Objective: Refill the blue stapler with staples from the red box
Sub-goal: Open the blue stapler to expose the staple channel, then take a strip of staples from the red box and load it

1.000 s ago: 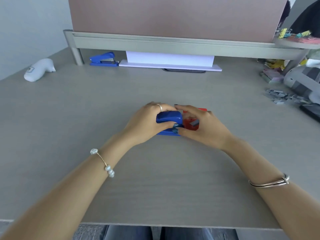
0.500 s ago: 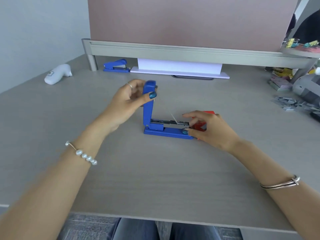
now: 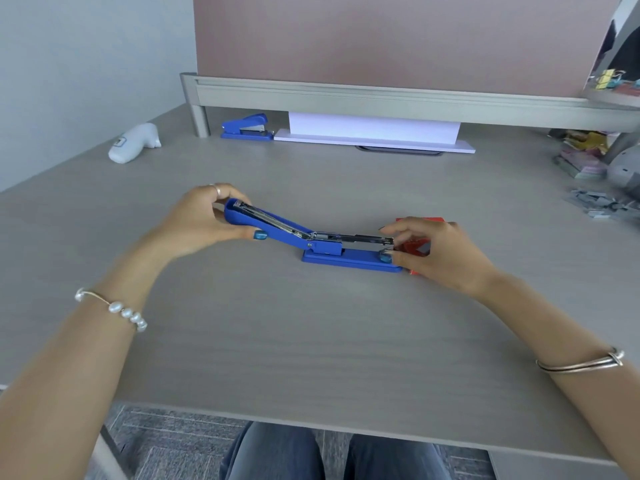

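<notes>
The blue stapler [image 3: 346, 259] lies in the middle of the desk with its lid swung far back to the left, nearly flat. Its metal staple channel [image 3: 367, 240] is exposed. My left hand [image 3: 204, 220] grips the free end of the lid between thumb and fingers. My right hand [image 3: 436, 252] pinches the front end of the stapler's base and channel. The red box [image 3: 420, 247] sits right behind my right hand, mostly hidden by the fingers.
A second blue stapler [image 3: 246, 128] sits at the back under the shelf, next to a white paper stack [image 3: 374, 131]. A white object [image 3: 133, 143] lies at the far left. Loose staples [image 3: 602, 204] and clutter occupy the right edge.
One second ago the stapler was closed under both hands. The left hand lifted the lid upright, then swung it further back and down to the left. The right hand stayed at the front end.
</notes>
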`<action>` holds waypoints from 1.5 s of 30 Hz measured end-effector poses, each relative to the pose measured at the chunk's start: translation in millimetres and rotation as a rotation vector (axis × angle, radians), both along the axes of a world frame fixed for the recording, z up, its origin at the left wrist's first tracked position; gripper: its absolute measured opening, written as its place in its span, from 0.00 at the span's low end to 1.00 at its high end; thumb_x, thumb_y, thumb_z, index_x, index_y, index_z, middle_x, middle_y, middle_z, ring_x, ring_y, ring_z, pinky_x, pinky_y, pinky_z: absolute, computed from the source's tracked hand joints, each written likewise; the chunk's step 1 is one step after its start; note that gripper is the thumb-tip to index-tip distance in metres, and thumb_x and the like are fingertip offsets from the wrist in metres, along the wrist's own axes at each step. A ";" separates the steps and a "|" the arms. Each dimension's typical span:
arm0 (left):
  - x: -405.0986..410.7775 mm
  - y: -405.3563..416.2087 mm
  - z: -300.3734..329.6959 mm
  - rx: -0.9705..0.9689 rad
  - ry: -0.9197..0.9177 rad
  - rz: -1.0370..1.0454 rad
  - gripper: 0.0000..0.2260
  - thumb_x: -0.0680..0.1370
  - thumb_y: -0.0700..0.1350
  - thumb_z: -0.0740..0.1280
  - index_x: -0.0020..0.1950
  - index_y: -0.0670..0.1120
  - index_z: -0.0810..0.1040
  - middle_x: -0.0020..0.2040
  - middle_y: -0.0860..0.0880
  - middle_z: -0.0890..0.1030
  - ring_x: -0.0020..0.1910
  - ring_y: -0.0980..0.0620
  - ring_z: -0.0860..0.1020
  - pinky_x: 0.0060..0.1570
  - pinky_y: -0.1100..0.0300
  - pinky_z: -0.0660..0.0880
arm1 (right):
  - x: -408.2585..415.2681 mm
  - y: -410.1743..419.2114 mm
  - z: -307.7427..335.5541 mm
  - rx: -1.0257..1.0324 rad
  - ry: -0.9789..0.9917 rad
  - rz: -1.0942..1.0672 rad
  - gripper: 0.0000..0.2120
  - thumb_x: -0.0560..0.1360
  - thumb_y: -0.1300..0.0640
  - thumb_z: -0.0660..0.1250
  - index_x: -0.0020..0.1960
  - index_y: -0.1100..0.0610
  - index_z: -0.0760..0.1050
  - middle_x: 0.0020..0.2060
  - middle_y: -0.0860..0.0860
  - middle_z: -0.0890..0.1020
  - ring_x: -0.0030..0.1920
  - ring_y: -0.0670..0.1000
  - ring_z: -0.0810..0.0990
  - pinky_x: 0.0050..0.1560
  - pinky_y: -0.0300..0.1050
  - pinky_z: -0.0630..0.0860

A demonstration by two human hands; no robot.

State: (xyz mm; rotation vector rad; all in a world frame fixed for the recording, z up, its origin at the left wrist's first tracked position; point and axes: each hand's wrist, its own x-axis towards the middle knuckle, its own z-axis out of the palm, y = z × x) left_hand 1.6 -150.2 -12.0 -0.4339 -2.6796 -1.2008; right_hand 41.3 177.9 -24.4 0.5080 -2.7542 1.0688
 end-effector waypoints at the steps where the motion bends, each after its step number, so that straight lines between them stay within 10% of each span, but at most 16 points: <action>1: 0.3 -0.2 -0.6 -0.050 0.006 0.012 0.16 0.59 0.52 0.79 0.40 0.52 0.78 0.40 0.61 0.81 0.37 0.56 0.78 0.40 0.67 0.72 | 0.1 0.6 -0.2 0.006 0.002 0.004 0.15 0.70 0.63 0.70 0.54 0.52 0.78 0.40 0.46 0.80 0.28 0.37 0.77 0.34 0.25 0.72; 15: 7.8 35.2 9.4 -0.251 0.088 -0.078 0.24 0.60 0.66 0.68 0.52 0.56 0.79 0.53 0.50 0.77 0.56 0.53 0.72 0.58 0.58 0.68 | 5.6 14.3 14.8 0.052 0.080 0.023 0.17 0.66 0.59 0.74 0.54 0.50 0.77 0.46 0.41 0.79 0.49 0.48 0.74 0.46 0.22 0.68; 20: 1.2 118.4 32.1 -0.243 0.238 -0.273 0.11 0.72 0.53 0.69 0.52 0.52 0.79 0.50 0.53 0.75 0.55 0.54 0.69 0.54 0.65 0.62 | 4.9 44.3 23.9 0.306 0.025 -0.027 0.27 0.59 0.48 0.77 0.57 0.48 0.75 0.53 0.48 0.74 0.56 0.49 0.65 0.53 0.36 0.62; 25: 2.3 165.9 17.3 -0.196 0.188 -0.391 0.07 0.76 0.49 0.66 0.51 0.51 0.80 0.44 0.59 0.74 0.51 0.58 0.71 0.51 0.67 0.65 | 1.8 47.0 21.3 0.322 0.045 -0.014 0.20 0.61 0.45 0.75 0.51 0.46 0.78 0.47 0.50 0.81 0.46 0.52 0.76 0.51 0.54 0.75; 32: 8.1 155.2 -0.7 -0.196 0.134 -0.312 0.09 0.78 0.44 0.61 0.55 0.52 0.79 0.50 0.57 0.78 0.54 0.56 0.74 0.56 0.57 0.70 | -4.2 44.8 16.5 0.426 0.102 -0.004 0.26 0.59 0.39 0.74 0.53 0.47 0.75 0.45 0.44 0.77 0.44 0.49 0.73 0.46 0.45 0.71; 38: 2.0 150.0 -0.7 0.026 0.100 -0.192 0.10 0.77 0.41 0.62 0.55 0.51 0.79 0.52 0.55 0.82 0.51 0.63 0.77 0.53 0.71 0.69 | -5.7 44.2 9.4 0.387 0.182 -0.029 0.16 0.64 0.58 0.71 0.51 0.51 0.75 0.46 0.51 0.81 0.46 0.54 0.76 0.48 0.53 0.75; 42: 7.1 151.9 2.2 -0.003 0.107 -0.263 0.14 0.74 0.46 0.68 0.59 0.54 0.77 0.55 0.59 0.77 0.56 0.64 0.71 0.56 0.74 0.64 | -2.6 42.1 13.7 0.019 0.172 -0.054 0.17 0.66 0.69 0.66 0.49 0.52 0.77 0.44 0.45 0.82 0.46 0.42 0.78 0.49 0.29 0.71; 45: 14.0 155.1 5.6 -0.037 0.152 -0.333 0.15 0.71 0.48 0.72 0.56 0.56 0.78 0.51 0.59 0.77 0.56 0.61 0.70 0.56 0.71 0.65 | -0.2 34.4 13.6 -0.168 0.121 -0.003 0.19 0.65 0.73 0.65 0.48 0.51 0.77 0.42 0.40 0.83 0.45 0.41 0.80 0.47 0.30 0.72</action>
